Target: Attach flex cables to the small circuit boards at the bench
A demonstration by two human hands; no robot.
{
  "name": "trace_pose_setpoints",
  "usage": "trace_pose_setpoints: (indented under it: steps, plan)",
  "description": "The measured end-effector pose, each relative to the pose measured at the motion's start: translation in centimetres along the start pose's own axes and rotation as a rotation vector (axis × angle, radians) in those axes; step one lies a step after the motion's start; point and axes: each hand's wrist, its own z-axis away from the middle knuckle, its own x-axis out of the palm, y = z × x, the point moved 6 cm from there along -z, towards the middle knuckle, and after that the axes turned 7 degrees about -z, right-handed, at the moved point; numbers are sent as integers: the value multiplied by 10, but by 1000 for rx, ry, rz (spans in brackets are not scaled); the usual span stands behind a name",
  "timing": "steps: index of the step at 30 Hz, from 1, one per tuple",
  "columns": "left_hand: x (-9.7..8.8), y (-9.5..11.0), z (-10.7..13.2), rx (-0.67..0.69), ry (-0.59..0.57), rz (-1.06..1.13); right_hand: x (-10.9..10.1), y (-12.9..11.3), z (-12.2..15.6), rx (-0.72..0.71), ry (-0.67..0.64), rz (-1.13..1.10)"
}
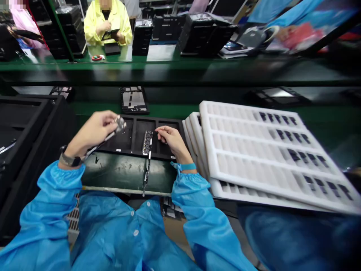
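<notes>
My left hand is closed on a small circuit board with shiny metal parts, slightly blurred. A thin dark strip slants from it down past my wrist. Just right of centre, my right hand is closed with thumb and fingertips together; whatever they pinch is hidden or too small to name. Near those fingertips, a narrow board with rows of small components lies on a black compartment tray. A long thin ribbon strip runs from it over the tray's front edge toward me.
Stacked white foam trays stand at right, with black parts in some slots. Black trays are piled at left. A device assembly lies behind the compartment tray. Across the green bench, a person in yellow handles a dark panel.
</notes>
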Motion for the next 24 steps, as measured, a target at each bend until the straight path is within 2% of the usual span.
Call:
trace_pose_setpoints:
  steps: [2,4,6,8,12,15,20,24]
  plan:
    - [14,-26,25,-26,-138,-177,2,0,1,4,-9,3]
    - [35,-61,47,-68,-212,-322,5,1,1,9,-19,11]
    - [54,-92,65,-82,-205,-404,7,2,2,14,-27,23]
    - [68,-109,79,-58,-177,-432,8,2,3,15,-28,36]
    - [82,-114,96,12,-137,-530,5,2,4,5,-10,45]
    - [88,-111,98,17,-166,-646,6,0,6,-18,-40,29]
    - [100,-111,97,75,-224,-703,19,-4,13,-66,-155,60]
    - [104,-109,100,220,-239,-684,35,-6,19,-60,-208,78]
